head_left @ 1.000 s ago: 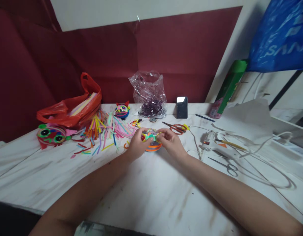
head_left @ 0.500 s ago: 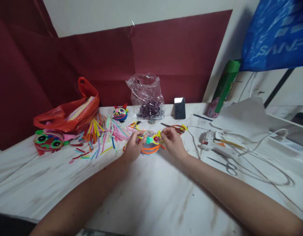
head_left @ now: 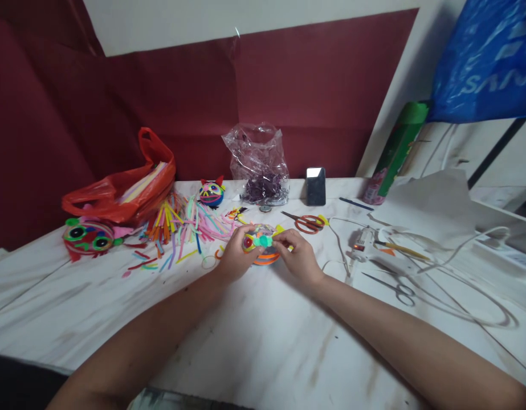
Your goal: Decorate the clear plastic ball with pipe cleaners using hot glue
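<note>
A round craft animal [head_left: 266, 259] rests on the marble-patterned table between my hands. It has orange bands, a green nose piece, a red eye and yellow trim. My left hand [head_left: 240, 253] grips its left side, thumb near the red eye. The fingers of my right hand [head_left: 297, 253] are pinched at its right front, by the green piece, and cover the eye on that side. Behind the right hand lie orange-handled scissors [head_left: 312, 224]. Left of my left hand are loose pipe cleaners [head_left: 209, 223] in many colours.
At the left sit a finished-looking craft animal [head_left: 88, 236] and a red plastic bag [head_left: 117, 196]. A smaller craft animal [head_left: 211, 192], a clear bag [head_left: 263, 171] and a phone [head_left: 315, 187] stand at the back. To the right are a glue gun [head_left: 363, 245], metal scissors [head_left: 395, 288], cables and a green spray can [head_left: 395, 154].
My right hand has moved left, from the craft animal's right edge onto its front. The craft animal appears turned, its red eye now near my left thumb. The view has shifted slightly.
</note>
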A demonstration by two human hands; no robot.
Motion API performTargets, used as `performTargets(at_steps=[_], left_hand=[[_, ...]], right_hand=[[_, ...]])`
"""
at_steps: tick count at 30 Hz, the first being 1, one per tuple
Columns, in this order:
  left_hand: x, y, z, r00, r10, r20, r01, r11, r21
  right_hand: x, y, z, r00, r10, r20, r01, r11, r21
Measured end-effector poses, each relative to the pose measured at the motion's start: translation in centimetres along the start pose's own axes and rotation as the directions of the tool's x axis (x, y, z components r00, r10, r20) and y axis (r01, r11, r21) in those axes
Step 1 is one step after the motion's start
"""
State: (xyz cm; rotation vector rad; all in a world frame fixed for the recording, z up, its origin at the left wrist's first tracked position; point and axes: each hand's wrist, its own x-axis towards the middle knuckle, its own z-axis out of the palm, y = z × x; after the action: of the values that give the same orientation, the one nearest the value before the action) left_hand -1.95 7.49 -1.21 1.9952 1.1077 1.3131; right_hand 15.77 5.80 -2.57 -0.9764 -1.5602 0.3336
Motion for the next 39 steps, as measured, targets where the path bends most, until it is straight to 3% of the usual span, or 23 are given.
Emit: performTargets(at_steps=[4,8,14,20,26,39], left_hand=[[0.0,0.3,0.2,1.0,0.009,-0.013,-0.009,1.0,-0.012],[0.2,0.9,0.5,0.996,-0.055,-0.066,0.055,0.998,0.001],[0.2,1.1,0.8,0.989,-0.085,-0.125,0.094,0.993,0.067],[0.0,1.0,1.4,0.975,-0.074,-0.21,0.095,0.991,0.093],[0.0,1.2,1.3,0.981,-0.049,-0.189,0.068,0.993,0.096],[0.1,1.0,1.6,0.983,0.015,-0.185,0.01,0.991,0.134]], right_hand=[[-0.1,-0.6,0.0,1.0,-0.024,0.003,0.024,1.0,-0.009],[-0.4,-1.2,0.1,0.998,-0.064,0.014,0.065,0.997,-0.045],[-1.0,-1.2,0.6,0.998,-0.021,-0.065,0.02,0.999,-0.03],[-1.4,-1.3,0.8,0.998,-0.001,-0.065,0.0,1.0,-0.019],[-1.6,-1.5,1.0,0.999,0.025,-0.047,-0.024,1.0,0.008],[-1.7,-1.2,0.8,0.993,-0.114,-0.024,0.113,0.993,-0.04]])
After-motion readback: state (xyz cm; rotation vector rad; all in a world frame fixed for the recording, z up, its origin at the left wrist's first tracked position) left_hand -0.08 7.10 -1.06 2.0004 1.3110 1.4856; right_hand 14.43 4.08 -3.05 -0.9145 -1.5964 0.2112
